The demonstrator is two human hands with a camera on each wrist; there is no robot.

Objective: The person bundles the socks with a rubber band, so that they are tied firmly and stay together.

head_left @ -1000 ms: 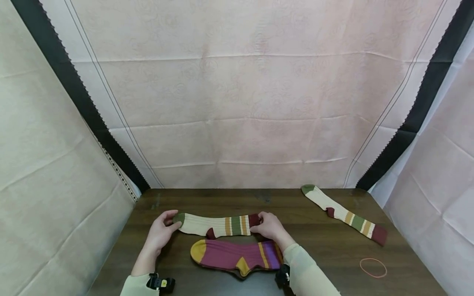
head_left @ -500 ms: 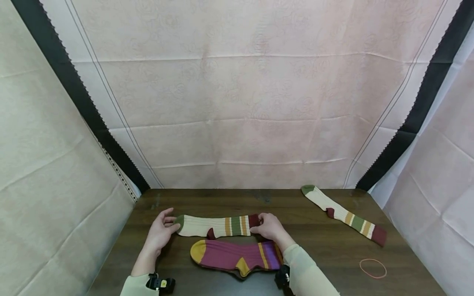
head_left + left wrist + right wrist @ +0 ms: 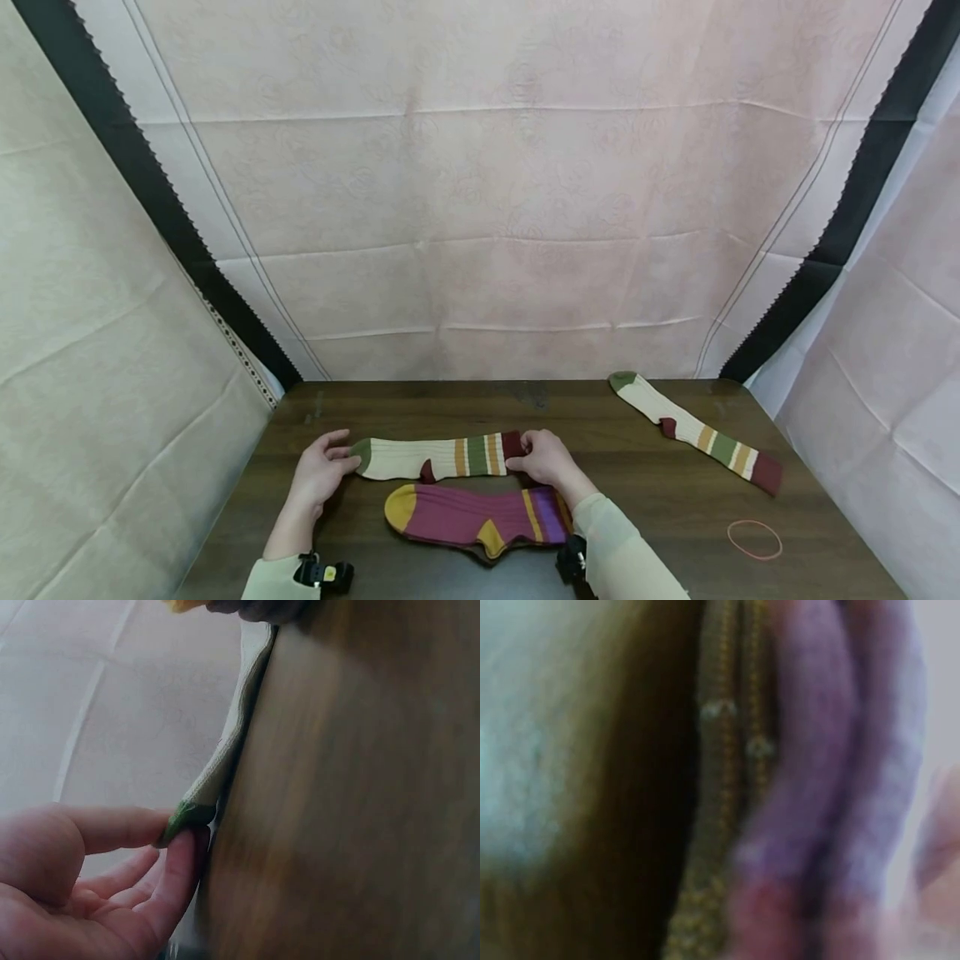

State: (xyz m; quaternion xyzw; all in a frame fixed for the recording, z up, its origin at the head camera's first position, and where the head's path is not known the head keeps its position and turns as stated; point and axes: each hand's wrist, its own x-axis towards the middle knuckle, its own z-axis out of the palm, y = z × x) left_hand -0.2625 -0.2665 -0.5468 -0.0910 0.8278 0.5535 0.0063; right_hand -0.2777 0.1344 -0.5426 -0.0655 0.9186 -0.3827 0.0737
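My left hand (image 3: 318,475) and right hand (image 3: 550,463) pinch the cream sock (image 3: 420,458) at toe (image 3: 363,452) and cuff (image 3: 512,444), likely to straighten it.

Toward the right of a dark wooden table (image 3: 637,508), a thin pink-orange band (image 3: 763,558) in a loose oval. Behind, a pale, creased cloth backdrop (image 3: 480,208). To the left and right, light cloth walls (image 3: 97,375); down both corners, slanting black strips (image 3: 851,221) with jagged inner edges.

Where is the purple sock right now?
In the head view, the purple sock lies at lower centre, just below the striped sock between the left hand and right hand.
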